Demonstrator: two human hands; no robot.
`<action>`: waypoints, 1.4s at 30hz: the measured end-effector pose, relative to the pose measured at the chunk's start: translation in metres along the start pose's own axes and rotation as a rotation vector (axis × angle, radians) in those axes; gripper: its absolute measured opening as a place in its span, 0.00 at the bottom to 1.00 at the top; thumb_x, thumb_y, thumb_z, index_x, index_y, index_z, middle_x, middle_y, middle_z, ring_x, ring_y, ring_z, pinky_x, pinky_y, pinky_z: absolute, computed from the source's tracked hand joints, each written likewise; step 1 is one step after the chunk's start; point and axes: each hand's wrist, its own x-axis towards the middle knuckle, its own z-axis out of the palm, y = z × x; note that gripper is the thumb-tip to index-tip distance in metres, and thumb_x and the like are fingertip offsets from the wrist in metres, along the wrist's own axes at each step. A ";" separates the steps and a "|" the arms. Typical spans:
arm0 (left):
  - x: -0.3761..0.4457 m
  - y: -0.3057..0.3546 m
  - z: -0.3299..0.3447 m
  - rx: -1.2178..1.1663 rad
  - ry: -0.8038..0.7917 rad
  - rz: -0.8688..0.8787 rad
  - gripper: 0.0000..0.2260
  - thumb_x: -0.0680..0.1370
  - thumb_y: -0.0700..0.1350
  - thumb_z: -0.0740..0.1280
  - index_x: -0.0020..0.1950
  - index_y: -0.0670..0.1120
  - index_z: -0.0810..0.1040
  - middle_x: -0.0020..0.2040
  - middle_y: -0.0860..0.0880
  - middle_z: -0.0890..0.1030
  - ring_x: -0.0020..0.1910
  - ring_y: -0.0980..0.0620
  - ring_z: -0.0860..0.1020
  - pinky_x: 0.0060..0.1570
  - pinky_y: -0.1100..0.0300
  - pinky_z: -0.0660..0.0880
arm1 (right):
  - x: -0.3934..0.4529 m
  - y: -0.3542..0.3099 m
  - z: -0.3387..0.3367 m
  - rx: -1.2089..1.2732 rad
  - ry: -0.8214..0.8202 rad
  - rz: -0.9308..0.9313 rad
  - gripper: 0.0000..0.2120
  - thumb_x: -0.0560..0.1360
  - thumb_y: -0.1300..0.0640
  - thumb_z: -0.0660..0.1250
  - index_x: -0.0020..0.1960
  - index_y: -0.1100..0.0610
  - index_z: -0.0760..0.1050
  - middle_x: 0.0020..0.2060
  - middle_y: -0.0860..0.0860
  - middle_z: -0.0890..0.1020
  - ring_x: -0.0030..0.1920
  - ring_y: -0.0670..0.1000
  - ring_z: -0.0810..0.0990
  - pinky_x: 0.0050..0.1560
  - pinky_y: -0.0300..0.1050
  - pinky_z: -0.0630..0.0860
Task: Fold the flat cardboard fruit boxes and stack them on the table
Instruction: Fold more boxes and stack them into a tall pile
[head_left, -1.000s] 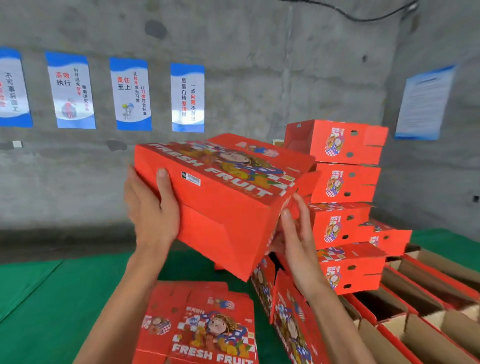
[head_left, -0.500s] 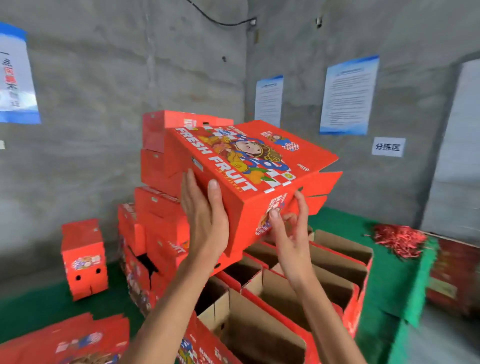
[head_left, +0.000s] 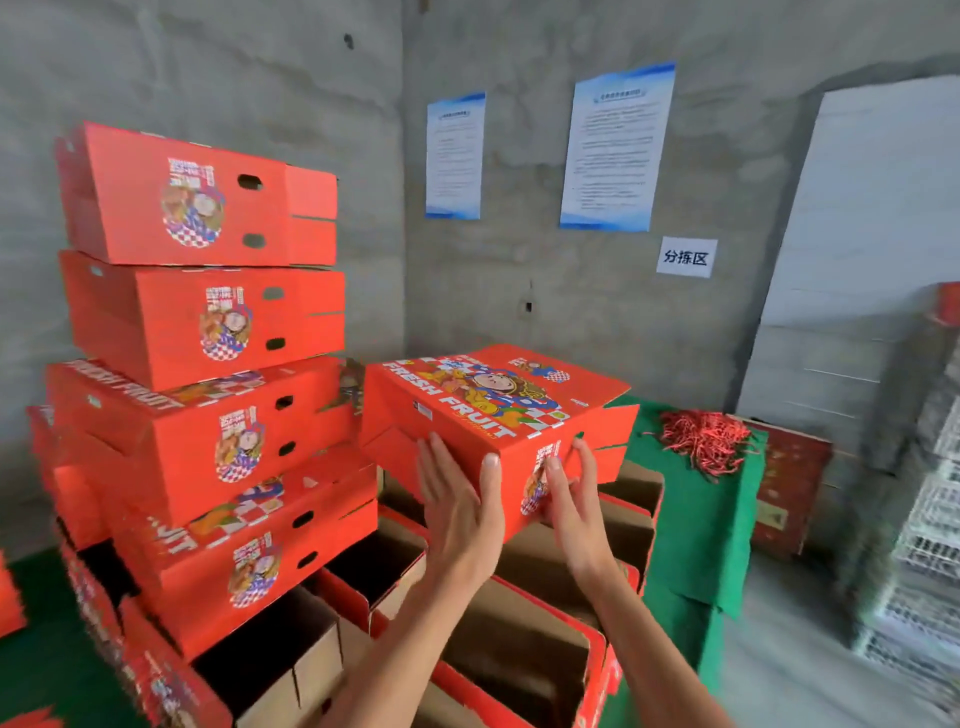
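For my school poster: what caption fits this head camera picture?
Two bare hands, left hand and right hand, press a folded red cardboard fruit box beside a stack of red boxes.

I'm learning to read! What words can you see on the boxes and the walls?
"FRESH FRUIT": on top of the box held by the left hand and right hand.
"分拣区": on the small white sign on the wall.
Part of "FRESH FRUIT": on tops of boxes in the stack.
The two blue-edged notices and the box side labels: too small to read.
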 end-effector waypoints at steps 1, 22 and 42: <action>0.006 -0.011 0.008 0.020 -0.020 -0.007 0.48 0.74 0.75 0.44 0.84 0.45 0.39 0.84 0.44 0.40 0.83 0.50 0.41 0.81 0.47 0.44 | 0.008 0.014 -0.002 0.004 -0.005 0.029 0.27 0.80 0.40 0.66 0.76 0.37 0.60 0.72 0.53 0.76 0.71 0.54 0.76 0.71 0.66 0.73; 0.039 -0.119 0.067 0.248 -0.106 -0.251 0.47 0.79 0.71 0.53 0.82 0.45 0.32 0.84 0.44 0.40 0.83 0.44 0.47 0.80 0.41 0.56 | 0.079 0.154 0.021 -0.199 -0.205 0.282 0.30 0.82 0.38 0.61 0.80 0.38 0.53 0.71 0.48 0.76 0.63 0.43 0.81 0.60 0.43 0.81; -0.073 -0.104 -0.176 0.117 0.164 -0.021 0.17 0.81 0.59 0.62 0.67 0.56 0.76 0.62 0.60 0.81 0.60 0.60 0.80 0.59 0.54 0.78 | -0.124 0.022 0.180 -0.174 -0.192 -0.048 0.13 0.83 0.54 0.65 0.67 0.48 0.73 0.50 0.36 0.83 0.50 0.43 0.84 0.52 0.36 0.77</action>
